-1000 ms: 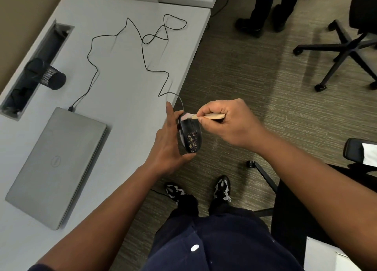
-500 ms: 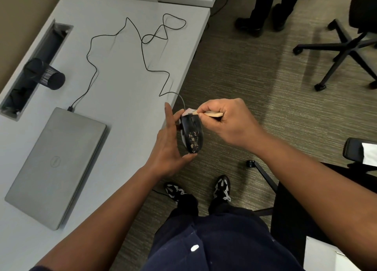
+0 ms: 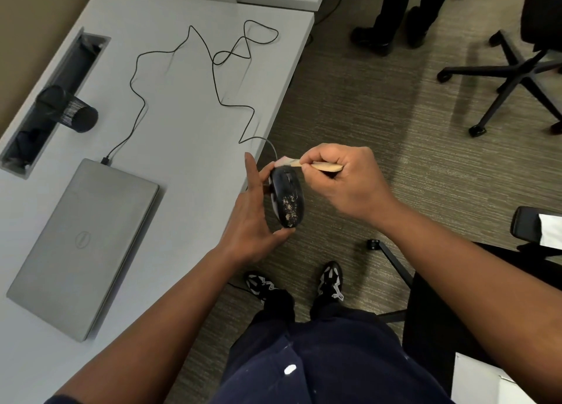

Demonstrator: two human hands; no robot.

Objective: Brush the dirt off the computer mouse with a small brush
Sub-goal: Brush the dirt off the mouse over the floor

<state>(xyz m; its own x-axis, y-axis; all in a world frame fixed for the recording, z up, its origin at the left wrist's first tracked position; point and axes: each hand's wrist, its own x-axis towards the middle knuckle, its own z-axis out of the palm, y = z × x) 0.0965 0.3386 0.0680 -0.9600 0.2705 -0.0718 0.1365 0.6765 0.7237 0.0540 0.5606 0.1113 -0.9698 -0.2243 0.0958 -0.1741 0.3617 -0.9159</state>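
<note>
A: We hold the black computer mouse (image 3: 287,198) in the air, just past the edge of the desk (image 3: 188,105), over the carpet (image 3: 365,105). Our left hand (image 3: 252,218) curls around its left side and its back end. Pale dirt specks (image 3: 289,207) sit on the back half.

B: And our right hand (image 3: 340,178) pinches the small brush (image 3: 316,166) by its wooden handle. The bristle end touches the front tip of the mouse, far from the specks.

A: So what can go wrong?

B: We think the mouse can slip. Our grip is only on one side and the back. If we push hard with the brush, the mouse may twist out and drop to the floor.

A: The thin black cable (image 3: 213,62) worries us too. It runs from the mouse front, loops over the desk, and plugs into the closed grey laptop (image 3: 82,245). If we pull the mouse away too far, it may tug the laptop.

B: And the dirt may fall on our dark trousers (image 3: 319,358) or shoes (image 3: 330,279) right below.

A: How much room do we have?

B: The desk edge is just beside our left hand, so a swing to the left bumps it. On the right and in front there is open carpet. An office chair base (image 3: 511,78) and another person's legs (image 3: 398,11) stand well apart from us. A dark chair seat (image 3: 456,297) is near our right arm. A black mesh cup (image 3: 73,114) lies on its side far off on the desk, by the cable slot (image 3: 54,99).
</note>
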